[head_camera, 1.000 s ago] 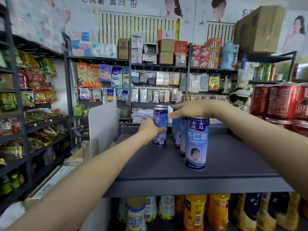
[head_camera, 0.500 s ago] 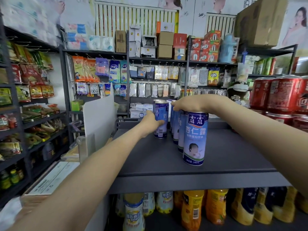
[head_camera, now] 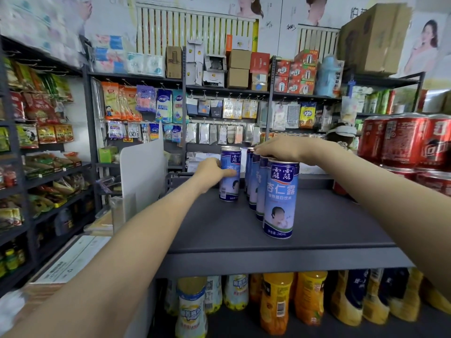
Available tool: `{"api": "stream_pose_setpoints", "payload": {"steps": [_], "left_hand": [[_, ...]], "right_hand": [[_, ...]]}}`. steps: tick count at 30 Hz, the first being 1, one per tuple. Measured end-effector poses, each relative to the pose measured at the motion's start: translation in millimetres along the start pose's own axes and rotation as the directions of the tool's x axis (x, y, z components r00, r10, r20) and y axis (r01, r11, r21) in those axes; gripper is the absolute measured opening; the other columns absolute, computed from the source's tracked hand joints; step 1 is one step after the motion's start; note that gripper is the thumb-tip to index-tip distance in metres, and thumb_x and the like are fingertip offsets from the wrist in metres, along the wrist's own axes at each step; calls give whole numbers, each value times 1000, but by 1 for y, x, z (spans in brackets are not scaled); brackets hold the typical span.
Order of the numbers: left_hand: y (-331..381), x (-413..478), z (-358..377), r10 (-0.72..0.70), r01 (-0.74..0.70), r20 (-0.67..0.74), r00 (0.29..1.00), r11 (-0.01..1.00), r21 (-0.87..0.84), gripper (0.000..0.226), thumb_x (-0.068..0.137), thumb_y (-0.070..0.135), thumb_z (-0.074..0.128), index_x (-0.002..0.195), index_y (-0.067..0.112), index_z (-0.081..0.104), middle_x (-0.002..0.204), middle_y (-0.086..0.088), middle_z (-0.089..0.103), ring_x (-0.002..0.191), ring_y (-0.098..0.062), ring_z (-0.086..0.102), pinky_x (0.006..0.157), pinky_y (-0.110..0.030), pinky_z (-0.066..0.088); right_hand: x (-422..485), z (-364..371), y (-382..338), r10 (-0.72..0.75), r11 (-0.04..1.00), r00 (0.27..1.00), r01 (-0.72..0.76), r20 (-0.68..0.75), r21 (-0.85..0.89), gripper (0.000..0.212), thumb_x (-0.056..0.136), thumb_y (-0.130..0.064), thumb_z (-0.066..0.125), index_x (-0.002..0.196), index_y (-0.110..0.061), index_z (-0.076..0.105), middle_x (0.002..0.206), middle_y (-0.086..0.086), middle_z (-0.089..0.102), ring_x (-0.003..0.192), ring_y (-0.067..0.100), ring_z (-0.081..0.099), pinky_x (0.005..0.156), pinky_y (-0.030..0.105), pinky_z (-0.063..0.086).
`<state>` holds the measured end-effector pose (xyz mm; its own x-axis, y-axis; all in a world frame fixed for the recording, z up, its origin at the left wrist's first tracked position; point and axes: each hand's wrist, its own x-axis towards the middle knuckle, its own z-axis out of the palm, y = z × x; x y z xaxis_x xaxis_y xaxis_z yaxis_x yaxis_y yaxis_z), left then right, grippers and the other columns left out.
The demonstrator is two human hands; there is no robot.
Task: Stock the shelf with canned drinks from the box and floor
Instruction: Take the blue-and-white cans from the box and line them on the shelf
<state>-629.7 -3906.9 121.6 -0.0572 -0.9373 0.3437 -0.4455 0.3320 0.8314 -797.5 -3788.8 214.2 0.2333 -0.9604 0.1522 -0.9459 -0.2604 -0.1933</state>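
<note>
Dark shelf (head_camera: 317, 228), shop aisle. my left hand (head_camera: 211, 172) wraps lone blue can (head_camera: 230, 178) beside can row (head_camera: 280, 198), starting second line I guess. my right hand (head_camera: 288, 148) over row tops, probably steadying; pinching? can't tell.

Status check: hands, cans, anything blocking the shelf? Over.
Left hand grips lone can, upright on shelf. Right hand atop can row, grip unclear. Nothing in the way.

Bright, even indoor light; soft shadows; wide-angle bending at edges; slight blur at periphery.
</note>
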Motion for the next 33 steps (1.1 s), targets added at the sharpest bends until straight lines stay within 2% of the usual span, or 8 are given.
{"api": "stream_pose_setpoints", "payload": {"steps": [3,7,12,17,20,23,26,33], "left_hand": [[2,-4,-9,-57,76,142,988,988,-137,29,89,13,64,115,4,58,107,-8,62,95,-20,56,77,-30,45],[-1,-1,-8,-58,78,128,990,985,-155,36,89,15,63,122,7,53,120,-11,62,101,-22,57,80,-32,47],[-1,-2,1,10,-8,34,999,998,-56,56,67,33,83,110,5,60,102,-7,68,96,-23,64,83,-37,54],[-1,-3,1,37,-36,24,999,999,-21,35,73,20,79,99,2,66,99,-10,70,92,-25,65,81,-38,54],[1,-6,-1,32,-25,66,997,995,-95,28,78,12,75,101,7,59,101,-9,66,91,-23,62,67,-30,51],[3,-9,1,22,-15,62,998,994,-108,33,82,11,71,108,10,52,105,-9,61,95,-22,58,74,-30,46],[0,-10,5,25,-22,29,999,995,-99,35,82,12,71,111,10,51,108,-9,61,99,-23,59,82,-34,49],[-2,-12,9,27,-28,-12,1000,996,-86,39,80,14,73,114,9,54,108,-9,65,100,-26,63,91,-44,51]], "right_hand": [[0,2,0,9,995,999,-14,47,97,44,101,-27,35,120,9,53,117,26,60,89,28,58,87,37,44],[-1,2,0,17,996,999,-21,42,82,44,102,-26,33,123,9,51,123,25,58,108,35,58,101,44,41],[-1,1,-3,35,999,998,-36,53,33,45,102,-28,33,131,3,49,134,20,51,123,35,49,106,45,36],[1,1,3,42,996,999,-41,-17,78,46,97,-38,42,126,-6,57,130,12,57,116,27,55,103,40,40],[-2,1,5,10,988,1000,-11,4,153,46,97,-41,44,132,-12,53,139,4,51,122,22,51,98,31,35],[-13,-1,10,-74,956,993,96,-88,277,51,93,-45,49,139,-24,46,147,-3,41,132,17,39,101,26,26],[-27,2,13,-178,926,967,227,-181,302,44,90,-43,55,132,-29,53,137,-8,50,123,9,46,101,24,30],[-39,38,24,-328,932,835,363,-441,-7,35,88,-27,62,122,-20,63,124,-4,64,115,10,57,92,15,37]]}}
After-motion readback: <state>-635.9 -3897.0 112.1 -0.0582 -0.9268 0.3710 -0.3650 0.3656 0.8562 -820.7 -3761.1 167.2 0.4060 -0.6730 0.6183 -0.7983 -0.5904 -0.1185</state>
